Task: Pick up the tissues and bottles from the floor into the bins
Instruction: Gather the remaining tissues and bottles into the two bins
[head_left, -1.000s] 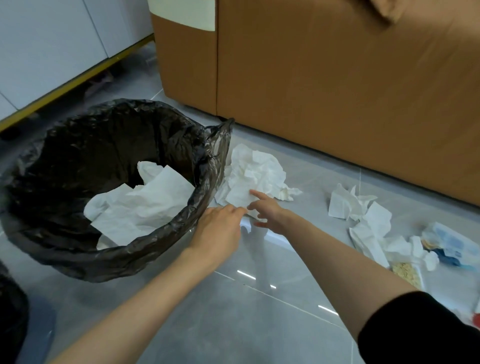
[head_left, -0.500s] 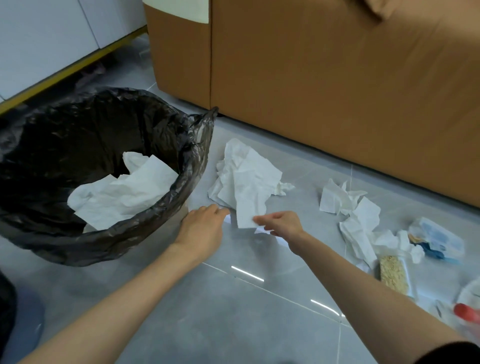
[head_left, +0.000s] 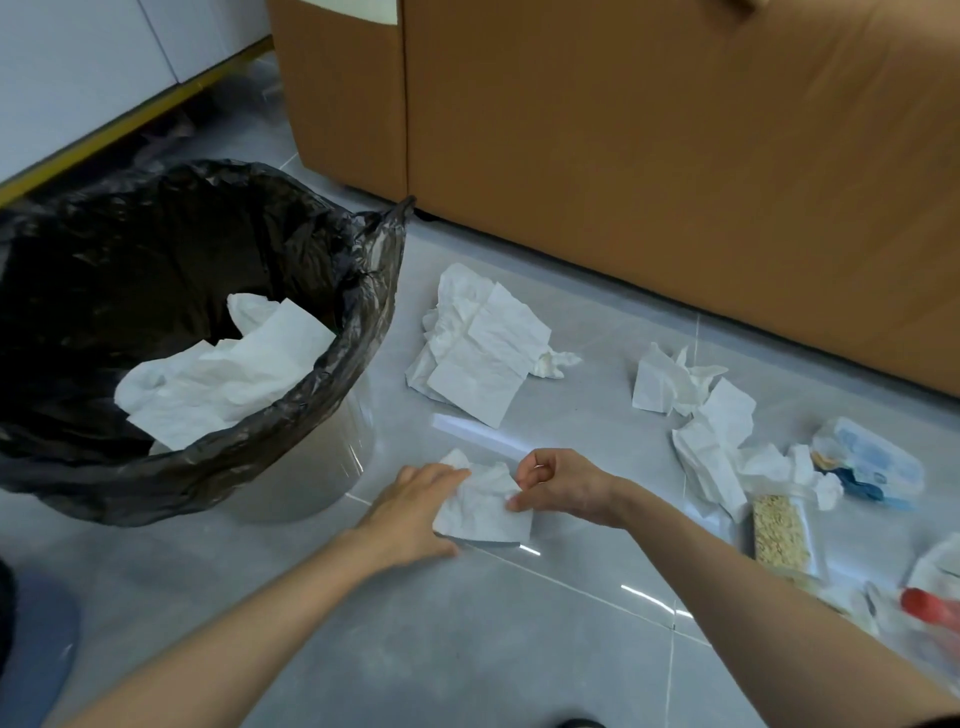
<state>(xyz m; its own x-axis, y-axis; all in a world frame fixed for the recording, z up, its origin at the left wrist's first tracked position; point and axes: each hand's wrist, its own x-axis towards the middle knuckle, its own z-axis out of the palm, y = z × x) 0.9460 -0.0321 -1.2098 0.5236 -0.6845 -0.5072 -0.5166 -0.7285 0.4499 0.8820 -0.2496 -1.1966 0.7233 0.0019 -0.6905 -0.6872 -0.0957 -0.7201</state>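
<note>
A white tissue (head_left: 485, 506) is held between both hands just above the grey floor. My left hand (head_left: 415, 512) grips its left edge; my right hand (head_left: 558, 486) pinches its right edge with thumb and fingers. To the left stands a metal bin (head_left: 311, 467) lined with a black bag (head_left: 218, 457), with white tissues (head_left: 223, 379) inside. A pile of crumpled tissues (head_left: 483, 348) lies on the floor beyond my hands. More tissues (head_left: 701, 415) lie to the right, beside a clear bottle with grain (head_left: 782, 535) and a red-capped bottle (head_left: 930, 605).
A brown sofa (head_left: 649, 156) runs along the back, close behind the tissues. A blue-and-white packet (head_left: 867, 460) lies at the right. White cabinets with a yellow base strip (head_left: 104, 130) stand at the far left. A blue object (head_left: 36, 639) sits at the lower left.
My right hand has drawn one tissue off the pile toward me, and my left hand has taken its other edge. The view has shifted slightly back from the bin.
</note>
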